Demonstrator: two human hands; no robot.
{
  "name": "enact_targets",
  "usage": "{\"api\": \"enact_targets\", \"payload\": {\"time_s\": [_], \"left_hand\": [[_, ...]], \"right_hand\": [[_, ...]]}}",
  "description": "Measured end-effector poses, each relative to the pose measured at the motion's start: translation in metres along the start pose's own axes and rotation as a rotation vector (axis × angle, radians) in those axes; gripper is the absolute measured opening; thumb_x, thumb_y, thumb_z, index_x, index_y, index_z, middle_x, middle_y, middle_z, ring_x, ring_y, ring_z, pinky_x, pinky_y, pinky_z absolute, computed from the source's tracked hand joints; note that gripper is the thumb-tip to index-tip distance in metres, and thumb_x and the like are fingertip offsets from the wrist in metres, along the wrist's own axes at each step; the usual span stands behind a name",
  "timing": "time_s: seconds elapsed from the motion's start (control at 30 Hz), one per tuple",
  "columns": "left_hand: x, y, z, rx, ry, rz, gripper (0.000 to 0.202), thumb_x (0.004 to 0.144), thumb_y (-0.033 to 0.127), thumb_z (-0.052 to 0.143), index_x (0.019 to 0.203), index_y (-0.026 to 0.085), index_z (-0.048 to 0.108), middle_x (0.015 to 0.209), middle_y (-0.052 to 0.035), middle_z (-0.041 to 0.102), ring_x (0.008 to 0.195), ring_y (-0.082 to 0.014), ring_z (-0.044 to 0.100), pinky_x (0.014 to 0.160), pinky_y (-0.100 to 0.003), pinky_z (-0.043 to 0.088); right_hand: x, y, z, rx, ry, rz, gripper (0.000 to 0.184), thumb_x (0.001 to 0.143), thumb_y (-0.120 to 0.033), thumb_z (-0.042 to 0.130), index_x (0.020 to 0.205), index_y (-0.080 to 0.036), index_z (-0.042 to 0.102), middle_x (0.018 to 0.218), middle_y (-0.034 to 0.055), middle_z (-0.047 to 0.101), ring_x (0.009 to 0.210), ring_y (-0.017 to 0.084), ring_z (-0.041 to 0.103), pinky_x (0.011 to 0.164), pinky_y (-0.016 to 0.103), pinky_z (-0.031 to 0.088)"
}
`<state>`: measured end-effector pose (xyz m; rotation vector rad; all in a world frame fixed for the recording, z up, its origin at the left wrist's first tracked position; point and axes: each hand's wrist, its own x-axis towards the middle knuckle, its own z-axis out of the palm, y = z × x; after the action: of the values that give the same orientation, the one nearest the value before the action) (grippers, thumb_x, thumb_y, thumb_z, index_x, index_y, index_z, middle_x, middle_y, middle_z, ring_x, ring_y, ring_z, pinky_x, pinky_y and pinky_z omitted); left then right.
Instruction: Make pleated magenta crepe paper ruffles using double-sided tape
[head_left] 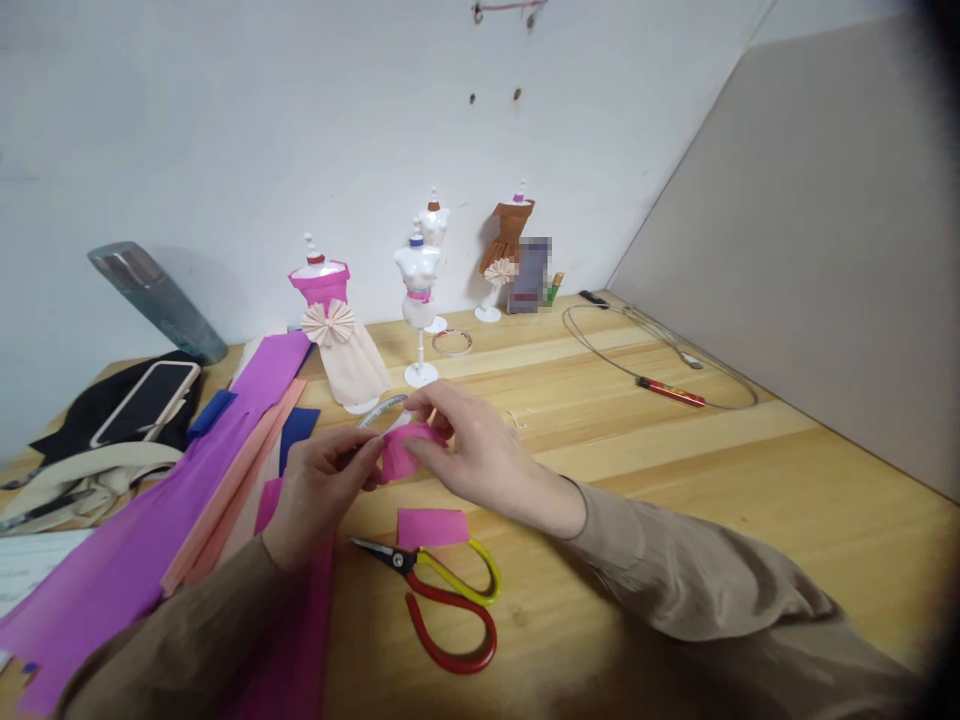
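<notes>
Pale wooden table [750, 480] against white wall [225, 120], grey panel [825, 250] right

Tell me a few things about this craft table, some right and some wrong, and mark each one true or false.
1. The left hand and the right hand both pinch the small pink piece. True.
2. The scissors are in the right hand. False: they lie untouched on the wooden table.
3. A pink rectangle rests at the scissors, partly over them. True.
4. Every little mannequin wears a dress. False: the white mannequin has only a pink band at its waist.
5. The phone lies beside the red pen. False: it lies far to the left, on dark cloth.
</notes>
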<state>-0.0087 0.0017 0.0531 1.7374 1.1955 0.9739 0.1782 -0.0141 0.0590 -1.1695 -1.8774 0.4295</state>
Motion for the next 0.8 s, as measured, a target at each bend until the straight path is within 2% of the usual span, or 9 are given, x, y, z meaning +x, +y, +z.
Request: {"api": "enact_targets", "payload": {"time_s": [0.17,0.23,0.37,0.5,0.6,0.8], "left_hand": [[-0.003,0.004,0.0,0.076,0.011,0.078,0.026,0.083,0.035,0.061,0.075,0.011,0.071,0.056,-0.0028,0.065,0.049,-0.0109,0.06,0.047,-0.018,0.049],[-0.004,0.004,-0.001,0.077,-0.008,0.072,0.026,0.085,0.033,0.059,0.08,0.01,0.071,0.059,-0.0039,0.066,0.05,-0.0112,0.061,0.049,-0.019,0.05],[-0.005,0.003,-0.002,0.131,-0.053,0.137,0.024,0.087,0.028,0.056,0.076,0.011,0.069,0.051,-0.0012,0.061,0.045,-0.009,0.056,0.047,-0.018,0.044],[-0.006,0.0,-0.002,0.217,-0.009,0.252,0.021,0.088,0.024,0.056,0.074,0.014,0.068,0.047,0.0029,0.056,0.043,-0.0072,0.052,0.047,-0.018,0.041],[-0.007,-0.003,0.0,0.314,0.055,0.366,0.017,0.088,0.021,0.057,0.076,0.015,0.068,0.054,0.0024,0.059,0.049,-0.0075,0.053,0.05,-0.018,0.04],[-0.01,-0.005,0.004,0.388,0.075,0.45,0.016,0.089,0.02,0.056,0.079,0.015,0.068,0.063,0.0011,0.061,0.055,-0.0082,0.054,0.053,-0.019,0.041]], "right_hand": [[0.004,0.005,-0.004,0.334,-0.052,0.194,0.017,0.078,-0.021,0.06,0.095,-0.017,0.057,0.078,-0.0014,0.058,0.053,0.008,0.048,0.049,0.022,0.04],[0.005,0.006,-0.006,0.416,-0.054,0.27,0.02,0.077,-0.028,0.063,0.091,-0.017,0.056,0.08,-0.0007,0.058,0.052,0.007,0.049,0.048,0.023,0.042],[0.007,0.006,-0.006,0.514,-0.172,0.359,0.024,0.075,-0.037,0.066,0.085,-0.017,0.056,0.068,-0.0027,0.056,0.051,0.009,0.049,0.046,0.022,0.041],[0.004,0.006,-0.001,0.412,-0.158,0.329,0.023,0.072,-0.036,0.07,0.077,-0.018,0.057,0.063,-0.0014,0.058,0.053,0.011,0.05,0.048,0.024,0.04],[0.0,0.004,0.002,0.278,-0.131,0.295,0.021,0.073,-0.035,0.07,0.068,-0.018,0.057,0.06,-0.0008,0.057,0.053,0.011,0.049,0.048,0.025,0.038],[-0.008,-0.004,0.004,0.03,-0.06,0.103,0.016,0.08,-0.023,0.062,0.065,-0.021,0.058,0.057,-0.0012,0.057,0.052,0.011,0.046,0.049,0.026,0.036]]}}
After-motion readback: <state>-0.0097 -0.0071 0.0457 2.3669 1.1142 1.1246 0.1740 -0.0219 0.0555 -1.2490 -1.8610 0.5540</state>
